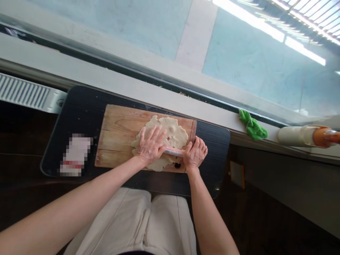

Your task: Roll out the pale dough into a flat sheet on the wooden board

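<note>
A thin, ragged sheet of dough (174, 134) lies across the right half of a wooden board (114, 131). A slim pale rod (174, 152), used like a rolling pin, rests on the dough between my hands. My left hand (152, 144) lies flat over the dough with its fingers spread, its thumb side at the rod's left end; the palm hides how far the rod runs beneath. My right hand (195, 154) is closed around the rod's right end, its bent fingers at the board's right edge. A few small tears show in the dough.
The board sits on a black table (82, 102) with rounded corners. A blurred-out pale item (75, 154) lies at its left. On the white sill (212, 111) are crumbs, a green cloth (252, 125) and a white bottle (296, 136). A radiator (29, 94) stands left.
</note>
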Demonstrator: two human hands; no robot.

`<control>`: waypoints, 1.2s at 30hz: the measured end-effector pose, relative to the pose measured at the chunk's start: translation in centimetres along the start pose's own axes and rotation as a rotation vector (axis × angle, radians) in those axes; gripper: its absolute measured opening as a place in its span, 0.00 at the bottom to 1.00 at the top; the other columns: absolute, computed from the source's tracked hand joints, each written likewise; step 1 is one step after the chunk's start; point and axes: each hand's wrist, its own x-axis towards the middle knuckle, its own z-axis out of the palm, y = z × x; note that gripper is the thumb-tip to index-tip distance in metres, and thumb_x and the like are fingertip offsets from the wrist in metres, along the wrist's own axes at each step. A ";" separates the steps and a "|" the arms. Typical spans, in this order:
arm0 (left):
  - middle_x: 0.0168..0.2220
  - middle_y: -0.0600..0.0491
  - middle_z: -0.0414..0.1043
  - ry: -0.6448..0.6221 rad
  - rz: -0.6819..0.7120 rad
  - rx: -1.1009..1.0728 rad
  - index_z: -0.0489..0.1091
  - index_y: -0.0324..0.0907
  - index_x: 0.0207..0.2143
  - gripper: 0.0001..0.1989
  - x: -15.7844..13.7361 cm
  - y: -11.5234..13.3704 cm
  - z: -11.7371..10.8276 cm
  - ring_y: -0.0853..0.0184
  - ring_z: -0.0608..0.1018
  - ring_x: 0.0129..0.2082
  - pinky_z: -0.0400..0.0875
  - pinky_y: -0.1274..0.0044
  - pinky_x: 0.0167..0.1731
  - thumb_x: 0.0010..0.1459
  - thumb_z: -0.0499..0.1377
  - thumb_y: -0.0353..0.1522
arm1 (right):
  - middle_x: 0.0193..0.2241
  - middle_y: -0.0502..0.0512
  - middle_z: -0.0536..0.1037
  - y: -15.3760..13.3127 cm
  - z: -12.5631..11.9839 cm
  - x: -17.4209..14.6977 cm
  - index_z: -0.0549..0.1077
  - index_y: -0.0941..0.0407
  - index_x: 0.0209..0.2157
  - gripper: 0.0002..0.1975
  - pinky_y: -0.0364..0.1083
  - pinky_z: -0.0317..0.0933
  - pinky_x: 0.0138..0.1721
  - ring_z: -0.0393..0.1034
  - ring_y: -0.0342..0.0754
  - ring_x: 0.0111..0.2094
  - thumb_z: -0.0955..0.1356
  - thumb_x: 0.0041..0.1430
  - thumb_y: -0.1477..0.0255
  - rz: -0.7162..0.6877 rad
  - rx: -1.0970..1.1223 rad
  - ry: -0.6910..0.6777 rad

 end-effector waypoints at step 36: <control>0.65 0.42 0.50 0.081 -0.128 -0.061 0.56 0.38 0.61 0.28 9.6 -1.1 -0.2 0.54 0.50 0.66 0.31 0.54 0.62 0.61 0.46 0.40 | 0.54 0.60 0.67 -0.9 1.7 8.8 0.64 0.59 0.55 0.20 0.54 0.45 0.59 0.56 0.52 0.56 0.56 0.66 0.69 -0.029 0.079 0.052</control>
